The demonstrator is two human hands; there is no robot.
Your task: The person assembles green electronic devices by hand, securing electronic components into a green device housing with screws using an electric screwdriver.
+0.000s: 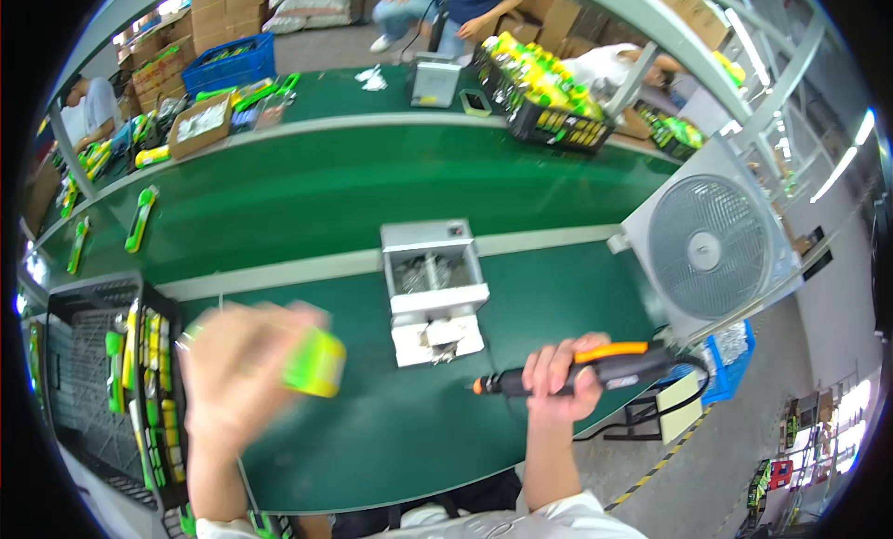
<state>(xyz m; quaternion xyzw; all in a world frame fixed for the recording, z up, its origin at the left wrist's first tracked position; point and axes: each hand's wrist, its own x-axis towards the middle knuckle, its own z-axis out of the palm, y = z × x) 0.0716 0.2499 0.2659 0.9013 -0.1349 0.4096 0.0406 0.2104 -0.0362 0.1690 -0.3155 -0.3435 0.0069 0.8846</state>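
Note:
My right hand (563, 376) is wrapped around a black electric screwdriver (625, 370) with an orange lever, held level over the green table (391, 455). Its tip points left, toward the middle. My left hand (246, 367), smeared by motion, grips a green and yellow tool (316, 362) whose exact kind is too blurred to tell. In front of both hands stands a grey screw feeder (433, 288), with small metal screws in its window and a white front part.
A black crate (93, 427) of green-yellow tools stands at the left. Beyond the table runs a green conveyor belt (326, 172) carrying similar tools (141, 220). At the right is a fan (709, 246). Another black crate (558, 125) is at the far side, near a seated person (474, 9).

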